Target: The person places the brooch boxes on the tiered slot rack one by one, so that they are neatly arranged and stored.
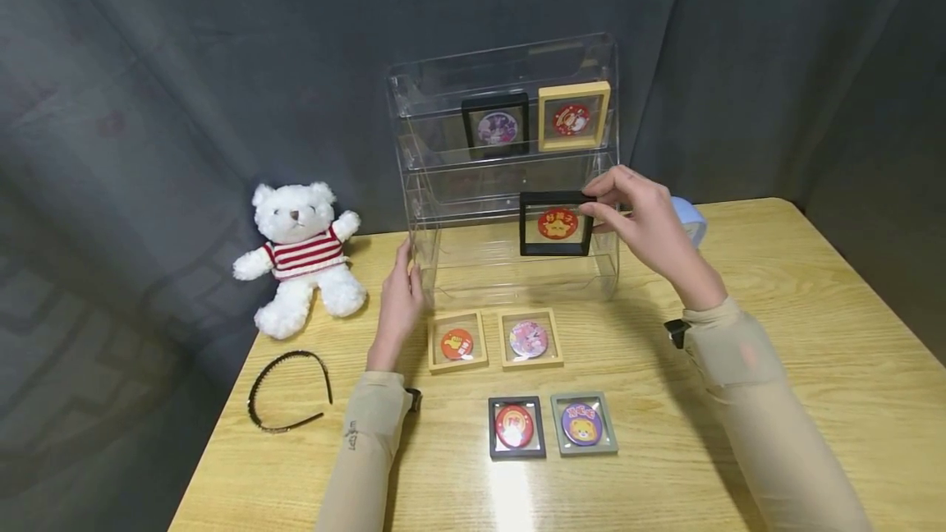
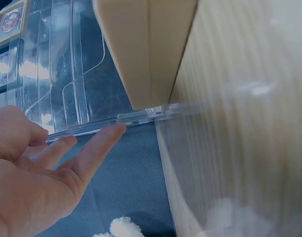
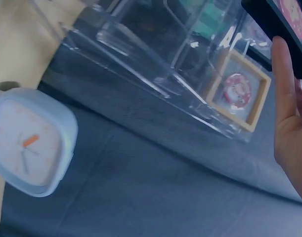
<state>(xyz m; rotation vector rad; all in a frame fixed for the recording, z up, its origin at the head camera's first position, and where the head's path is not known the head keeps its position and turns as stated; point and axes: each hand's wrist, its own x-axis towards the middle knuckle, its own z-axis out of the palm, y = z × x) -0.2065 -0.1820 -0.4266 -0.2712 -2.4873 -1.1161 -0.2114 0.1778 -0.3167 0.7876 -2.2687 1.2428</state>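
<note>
My right hand (image 1: 641, 218) pinches a black floating display frame (image 1: 523, 228) by its upper right corner, with a red round badge bearing a yellow star inside. It is in front of the middle of a clear acrylic tiered shelf (image 1: 510, 290). On the upper tier stand another black frame (image 1: 469, 130) and a yellow frame (image 1: 573, 90), each with a round badge. My left hand (image 1: 399, 302) rests its extended fingers against the shelf's left side edge. In the left wrist view those fingertips (image 2: 115, 132) touch the clear edge.
Two yellow frames (image 1: 484, 343) (image 1: 558, 343) lie before the shelf, with a dark frame (image 1: 517, 456) and a grey frame (image 1: 589, 450) nearer. A white teddy bear (image 1: 306, 245) and black headband (image 1: 254, 388) are left; a blue clock (image 3: 66, 133) is right, behind my hand.
</note>
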